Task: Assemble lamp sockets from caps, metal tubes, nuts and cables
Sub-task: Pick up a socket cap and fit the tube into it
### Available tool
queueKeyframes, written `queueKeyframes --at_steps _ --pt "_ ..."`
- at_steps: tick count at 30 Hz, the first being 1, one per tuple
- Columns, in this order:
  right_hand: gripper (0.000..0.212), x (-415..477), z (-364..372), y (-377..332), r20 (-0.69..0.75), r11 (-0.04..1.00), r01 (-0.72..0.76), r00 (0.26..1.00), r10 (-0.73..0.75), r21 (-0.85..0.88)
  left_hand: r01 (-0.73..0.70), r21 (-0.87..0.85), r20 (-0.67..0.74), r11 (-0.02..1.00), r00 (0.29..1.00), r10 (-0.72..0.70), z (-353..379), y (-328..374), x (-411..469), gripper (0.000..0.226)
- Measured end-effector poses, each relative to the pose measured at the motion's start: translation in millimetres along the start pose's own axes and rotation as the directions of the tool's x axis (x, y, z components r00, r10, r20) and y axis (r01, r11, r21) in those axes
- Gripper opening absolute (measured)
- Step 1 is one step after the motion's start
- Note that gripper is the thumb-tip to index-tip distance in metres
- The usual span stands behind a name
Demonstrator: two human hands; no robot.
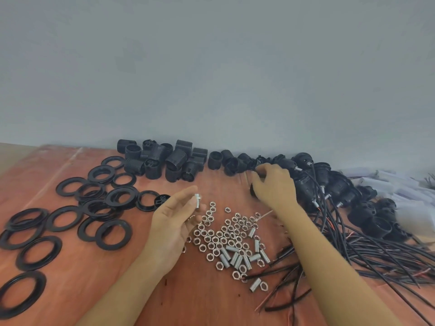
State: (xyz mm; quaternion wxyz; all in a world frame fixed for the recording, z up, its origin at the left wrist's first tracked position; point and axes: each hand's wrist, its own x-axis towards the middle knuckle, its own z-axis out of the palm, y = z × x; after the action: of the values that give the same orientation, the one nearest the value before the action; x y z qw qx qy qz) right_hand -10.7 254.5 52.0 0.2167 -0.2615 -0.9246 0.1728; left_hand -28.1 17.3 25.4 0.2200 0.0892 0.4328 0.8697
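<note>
Well to the left of the left hand, flat black rings [58,208] lie scattered and overlapping on the reddish wooden table [77,290]; beyond that hand, against the grey wall, stands a heap of threaded black shells [162,161], some upright and some tipped over.

The left hand [171,222] is turned palm up with its fingers curled; it pinches a short threaded metal tube [197,204] at the fingertips, held upright above the table; a nut [197,197] sits on the tube near its upper end.

Just to the right of the left hand, between the two forearms, loose nuts [219,238] are spread in a dense patch on the table; nearer the person, at the patch's lower edge, loose metal tubes [235,256] lie on their sides among them; one more tube lies apart, closer still to the person.

The right hand [274,187] reaches forward, palm down and blurred, with its fingers bent down over a black cap [253,193] that shows at the thumb side; whether the fingers have closed on it cannot be told; just beyond the fingertips a row of caps [231,161] lies along the wall.

Right of this hand, black sockets [339,187] with cables already fitted are piled together; their black cables [381,257] trail toward the person in a tangle beside and under the right forearm, a few red wire ends showing; farther right, white pieces [386,182] lie by the wall, too blurred to name.
</note>
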Motion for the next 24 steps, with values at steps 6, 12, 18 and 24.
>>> queueKeyframes --at_steps 6,12,18,24 --pt "0.04 45.8 15.6 7.1 0.24 0.963 -0.264 0.933 0.268 -0.047 0.018 -0.029 -0.029 0.999 0.999 -0.019 -5.4 4.3 3.5 0.027" --pt "0.054 57.3 15.6 -2.0 0.222 0.931 -0.311 0.91 0.35 -0.192 0.014 -0.022 -0.027 1.0 1.0 -0.014 -5.1 4.0 3.2 0.031" --pt "0.05 59.1 17.1 1.2 0.252 0.927 -0.274 0.907 0.337 -0.255 0.019 -0.003 -0.016 1.0 1.0 -0.019 -3.7 2.2 1.6 0.033" --pt "0.037 55.3 14.3 6.7 0.104 0.962 -0.22 0.965 0.239 -0.164 0.0 0.03 -0.004 1.0 1.0 0.001 -3.3 1.0 1.2 0.031"
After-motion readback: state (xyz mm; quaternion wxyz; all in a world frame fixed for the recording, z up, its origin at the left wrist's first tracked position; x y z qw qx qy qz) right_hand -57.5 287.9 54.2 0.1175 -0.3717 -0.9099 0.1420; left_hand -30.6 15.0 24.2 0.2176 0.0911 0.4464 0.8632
